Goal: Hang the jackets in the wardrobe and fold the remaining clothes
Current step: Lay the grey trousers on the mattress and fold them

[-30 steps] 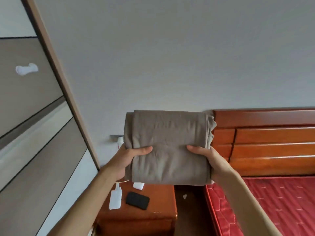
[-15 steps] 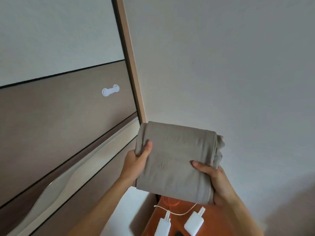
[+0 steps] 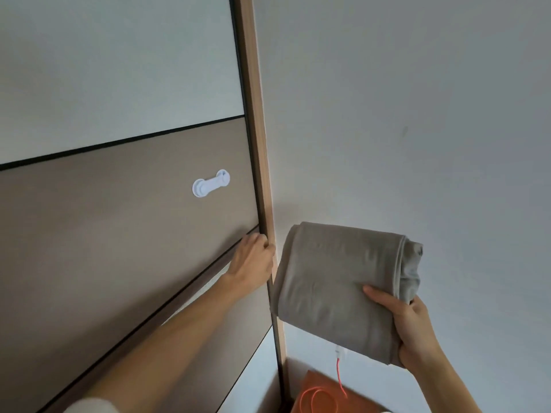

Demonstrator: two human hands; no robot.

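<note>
Wardrobe door [image 3: 119,234] filled the left side, taupe panels under a pale one, black seams between; white handle [image 3: 211,183] sat above and left of the left fingers, well clear of them; left hand [image 3: 252,263] was at the door on a bare forearm, white sleeve [image 3: 89,405] at the bottom edge; its fingers [image 3: 256,241] were pressed together and hooked at the door's right edge, tips hidden against the wooden frame strip [image 3: 256,144], thumb not visible; strip ran top to bottom just right of those fingers; folded grey garment [image 3: 334,287] was in the air right of the strip, near the left knuckles, contact unclear; thick rectangle, fold rolled along the top, loose layers bunched at the right end; right hand [image 3: 413,332] pinched its lower right corner, thumb [image 3: 378,296] flat on the front face, other fingers hidden behind the cloth; plain wall [image 3: 432,114] behind all of it; below and left of the right thumb, a white plug [image 3: 340,351] with an orange cable [image 3: 338,374] dropping to a brown-orange surface [image 3: 335,406], cable looped there.
</note>
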